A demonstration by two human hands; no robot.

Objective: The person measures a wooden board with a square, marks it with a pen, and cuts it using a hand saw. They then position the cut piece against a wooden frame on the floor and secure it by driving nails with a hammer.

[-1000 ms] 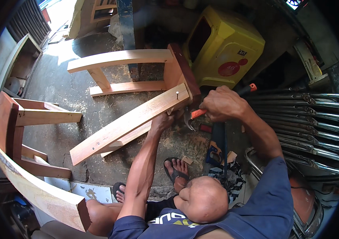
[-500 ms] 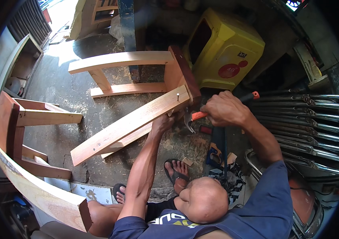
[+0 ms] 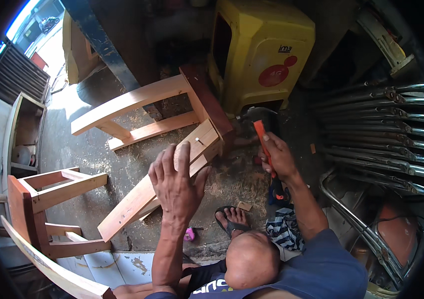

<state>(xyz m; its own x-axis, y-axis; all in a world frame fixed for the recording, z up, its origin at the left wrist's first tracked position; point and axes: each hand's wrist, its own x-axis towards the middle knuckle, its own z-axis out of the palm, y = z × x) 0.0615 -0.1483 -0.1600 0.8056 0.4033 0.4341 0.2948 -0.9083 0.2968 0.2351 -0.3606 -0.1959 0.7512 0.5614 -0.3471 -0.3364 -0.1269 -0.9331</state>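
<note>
Left hand [image 3: 174, 188] lies unclenched across the pale leg [image 3: 128, 212] of a wooden stool [image 3: 207, 101] tipped sideways on the floor [image 3: 122, 182], apparently steadying it, while the right hand [image 3: 278, 159] grasps an orange-handled claw hammer [image 3: 260, 132] clear of the protruding nail [image 3: 198, 140].

Right grip [image 3: 278, 158] holds a hammer [image 3: 259, 130], left grip [image 3: 175, 188] over a plank [image 3: 127, 210].

Two red-topped frames [image 3: 164, 127], 9 and 8 o'clock; one hammer [image 3: 260, 131], 3; one nail [image 3: 198, 140], 10; one tape measure [image 3: 188, 234], 6.
</note>
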